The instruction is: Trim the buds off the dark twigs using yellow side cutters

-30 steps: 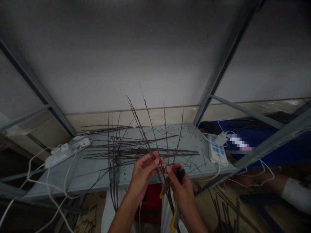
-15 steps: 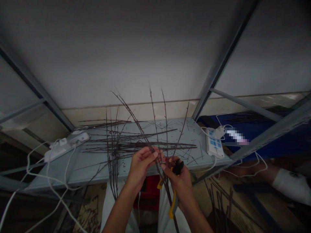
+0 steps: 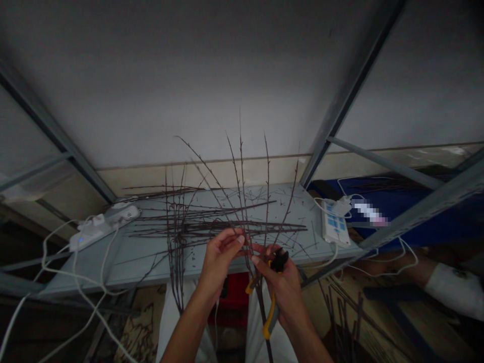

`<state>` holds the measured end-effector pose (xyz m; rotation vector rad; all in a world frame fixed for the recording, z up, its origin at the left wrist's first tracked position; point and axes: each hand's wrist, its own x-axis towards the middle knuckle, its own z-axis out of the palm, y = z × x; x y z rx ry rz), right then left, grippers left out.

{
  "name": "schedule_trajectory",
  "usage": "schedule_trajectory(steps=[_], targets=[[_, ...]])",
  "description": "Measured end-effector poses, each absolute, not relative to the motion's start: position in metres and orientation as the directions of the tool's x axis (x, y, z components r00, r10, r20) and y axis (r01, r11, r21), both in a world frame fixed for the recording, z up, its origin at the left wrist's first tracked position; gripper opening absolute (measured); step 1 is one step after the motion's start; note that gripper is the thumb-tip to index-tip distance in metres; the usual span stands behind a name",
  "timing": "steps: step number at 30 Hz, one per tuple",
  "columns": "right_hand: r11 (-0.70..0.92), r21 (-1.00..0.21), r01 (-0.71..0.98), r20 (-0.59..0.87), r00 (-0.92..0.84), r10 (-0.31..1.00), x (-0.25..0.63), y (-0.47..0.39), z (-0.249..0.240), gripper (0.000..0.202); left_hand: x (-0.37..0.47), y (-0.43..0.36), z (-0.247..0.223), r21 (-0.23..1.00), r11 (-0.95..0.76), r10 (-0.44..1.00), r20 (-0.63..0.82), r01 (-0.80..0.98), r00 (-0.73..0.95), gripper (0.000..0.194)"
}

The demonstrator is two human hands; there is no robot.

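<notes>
A dark branch with several thin, budded shoots fanning upward stands in front of me, its thick end pointing down between my knees. My left hand pinches one of its shoots between thumb and fingertips. Lower on the branch, my right hand is closed round it. The same hand also holds a pair of pliers-like cutters, black at the head with yellow and grey handles. Behind both hands, bundles of cut twigs lie across a grey shelf.
White power strips with cords lie at the left and right of the shelf. Metal posts rise at both sides. More branches stand low at the right, near another person's arm. Twigs lie on a blue surface.
The shoots have spread and shifted: the left ones have come apart and two now lean nearer the middle. My hands and the cutters have hardly moved.
</notes>
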<state>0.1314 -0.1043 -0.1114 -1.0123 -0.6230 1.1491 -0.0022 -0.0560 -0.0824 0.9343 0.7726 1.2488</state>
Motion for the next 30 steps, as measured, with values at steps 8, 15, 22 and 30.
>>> schedule_trajectory(steps=[8,15,22,30], targets=[[0.110,-0.916,-0.386,-0.034,0.347,0.937,0.130,-0.106,-0.111,0.039,-0.003,-0.058,-0.081,0.885,0.056,0.988,0.018,-0.461,0.154,0.027],[0.127,-0.904,-0.409,-0.054,0.404,0.913,0.126,-0.105,-0.117,0.037,0.002,-0.065,-0.078,0.874,0.057,0.995,-0.008,-0.482,0.103,0.024],[0.106,-0.903,-0.417,-0.095,0.432,0.897,0.124,-0.106,-0.110,0.039,0.010,-0.068,-0.076,0.809,0.073,0.995,-0.018,-0.583,0.099,0.030],[0.134,-0.897,-0.420,-0.062,0.421,0.905,0.120,-0.110,-0.115,0.038,0.011,-0.060,-0.089,0.933,0.040,0.995,-0.003,-0.357,0.104,0.019]])
